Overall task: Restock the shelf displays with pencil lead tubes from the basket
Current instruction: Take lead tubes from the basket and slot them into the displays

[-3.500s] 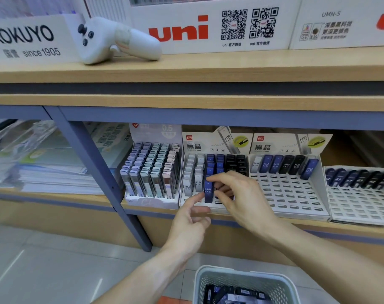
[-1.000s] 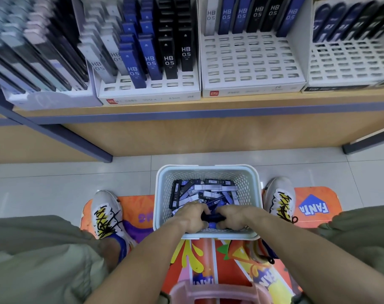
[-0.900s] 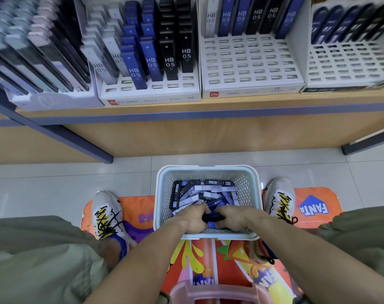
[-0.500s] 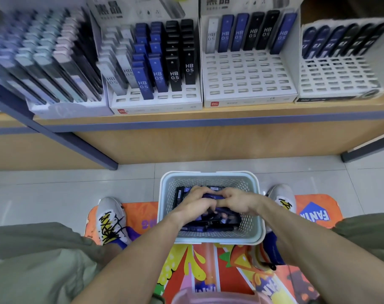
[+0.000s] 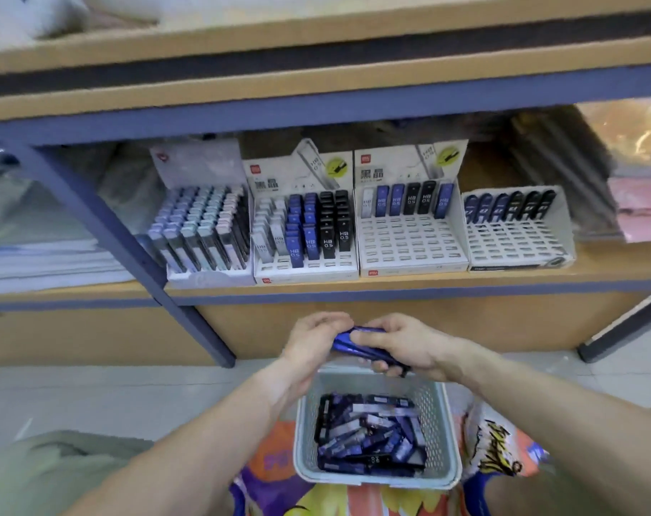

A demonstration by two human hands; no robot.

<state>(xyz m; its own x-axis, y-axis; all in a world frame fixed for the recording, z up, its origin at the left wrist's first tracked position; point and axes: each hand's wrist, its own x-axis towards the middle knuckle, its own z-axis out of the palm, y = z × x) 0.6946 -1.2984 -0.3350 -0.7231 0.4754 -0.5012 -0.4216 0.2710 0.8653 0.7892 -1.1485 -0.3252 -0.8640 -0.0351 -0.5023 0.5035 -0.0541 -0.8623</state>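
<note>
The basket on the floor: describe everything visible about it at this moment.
The basket is a small, pale grey-white tub that looks like plastic, with perforated walls and a smooth rolled rim. It sits upright on the floor, on a bright orange printed mat, below the shelf and between the person's forearms. Inside lies a loose heap of lead tubes, blue, black and pale, lying flat at mixed angles and covering the bottom. Neither hand touches it; both are raised above its far rim.

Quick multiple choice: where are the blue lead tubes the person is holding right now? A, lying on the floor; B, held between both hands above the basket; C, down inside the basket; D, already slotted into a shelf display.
B: the left hand and right hand both grip the blue lead tubes in the air above the basket, short of the shelf displays.
</note>
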